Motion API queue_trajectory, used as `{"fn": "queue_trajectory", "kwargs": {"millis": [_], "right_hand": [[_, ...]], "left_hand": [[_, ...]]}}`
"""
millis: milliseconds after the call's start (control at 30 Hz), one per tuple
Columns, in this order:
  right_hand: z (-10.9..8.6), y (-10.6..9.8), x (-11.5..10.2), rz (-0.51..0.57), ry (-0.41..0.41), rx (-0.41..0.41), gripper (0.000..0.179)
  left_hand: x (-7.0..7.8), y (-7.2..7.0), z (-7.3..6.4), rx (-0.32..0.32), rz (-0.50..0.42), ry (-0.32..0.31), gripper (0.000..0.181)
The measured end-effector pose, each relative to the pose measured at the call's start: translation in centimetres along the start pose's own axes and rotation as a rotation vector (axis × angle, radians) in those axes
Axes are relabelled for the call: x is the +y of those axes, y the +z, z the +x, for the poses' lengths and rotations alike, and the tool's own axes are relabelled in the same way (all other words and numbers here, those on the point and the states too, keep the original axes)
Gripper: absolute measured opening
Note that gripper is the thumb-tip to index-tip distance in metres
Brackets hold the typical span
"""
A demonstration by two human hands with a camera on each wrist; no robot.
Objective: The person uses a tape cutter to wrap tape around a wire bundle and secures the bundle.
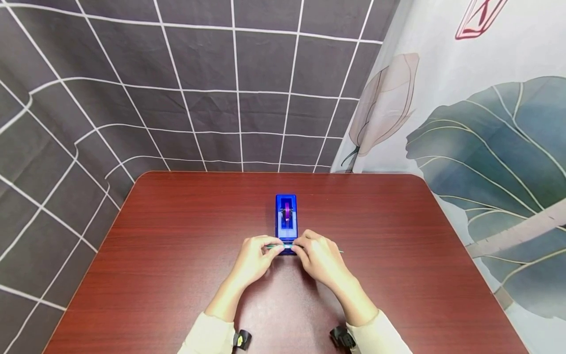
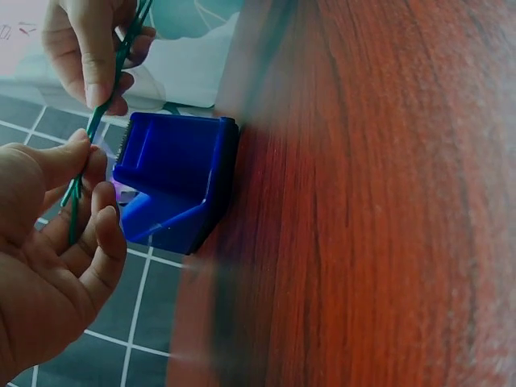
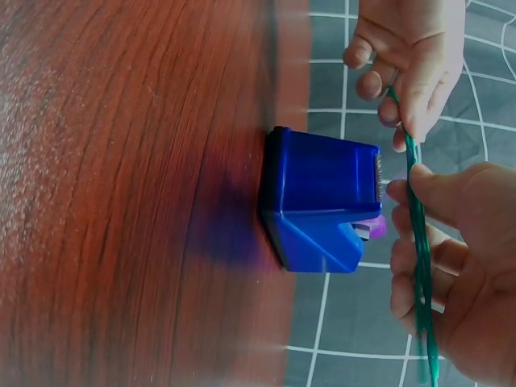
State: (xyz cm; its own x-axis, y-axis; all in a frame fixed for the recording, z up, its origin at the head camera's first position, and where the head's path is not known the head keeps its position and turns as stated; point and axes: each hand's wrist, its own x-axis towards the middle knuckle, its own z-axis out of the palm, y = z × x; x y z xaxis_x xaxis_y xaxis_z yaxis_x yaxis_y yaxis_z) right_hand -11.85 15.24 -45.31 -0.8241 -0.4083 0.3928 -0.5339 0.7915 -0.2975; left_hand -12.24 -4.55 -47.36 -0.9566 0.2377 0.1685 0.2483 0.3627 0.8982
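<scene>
A blue tape dispenser (image 1: 287, 233) stands on the table, with a purple roll (image 1: 287, 211) seated in it. At its near end, my left hand (image 1: 253, 259) and right hand (image 1: 322, 258) meet close together. Between thumb and fingers, both pinch a bundle of thin green strands (image 3: 420, 234), held crosswise in front of the dispenser's serrated edge (image 3: 378, 177). Short strand ends stick out past the left fingers in the left wrist view. Longer ends trail along the right palm in the right wrist view. The exact kind of strand cannot be told.
The reddish-brown wooden table (image 1: 177, 221) spreads around the dispenser on all sides. Behind it hangs a dark grey cloth (image 1: 199, 59) with a white grid. A pale curtain (image 1: 442, 162) with leaf prints hangs at the right.
</scene>
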Motion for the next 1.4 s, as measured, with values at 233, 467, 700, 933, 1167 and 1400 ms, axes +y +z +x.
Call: {"fn": "queue_trajectory", "kwargs": {"millis": [233,467,700,933,1167,1400], "right_hand": [[0.14,0.03,-0.13,0.000,0.033,-0.025,0.005],[0.14,-0.01,-0.15,0.019,0.041,-0.032,0.005],[0.08,0.06,-0.05,0.010,0.025,-0.016,0.004],[0.07,-0.01,0.08,0.007,0.052,-0.033,0.005],[0.06,-0.15,0.51,0.021,0.071,-0.062,0.012],[0.12,-0.14,0.43,0.038,0.083,-0.063,0.009]], "left_hand": [[0.03,0.00,0.18,0.028,0.046,0.021,0.007],[-0.05,-0.04,0.44,0.095,0.157,0.058,0.008],[-0.06,-0.37,0.49,0.131,0.223,0.030,0.018],[0.05,-0.66,0.40,0.070,0.146,-0.029,0.020],[-0.13,-0.73,0.33,0.061,0.120,-0.027,0.021],[-0.04,-0.73,0.29,0.056,0.098,-0.066,0.022]]}}
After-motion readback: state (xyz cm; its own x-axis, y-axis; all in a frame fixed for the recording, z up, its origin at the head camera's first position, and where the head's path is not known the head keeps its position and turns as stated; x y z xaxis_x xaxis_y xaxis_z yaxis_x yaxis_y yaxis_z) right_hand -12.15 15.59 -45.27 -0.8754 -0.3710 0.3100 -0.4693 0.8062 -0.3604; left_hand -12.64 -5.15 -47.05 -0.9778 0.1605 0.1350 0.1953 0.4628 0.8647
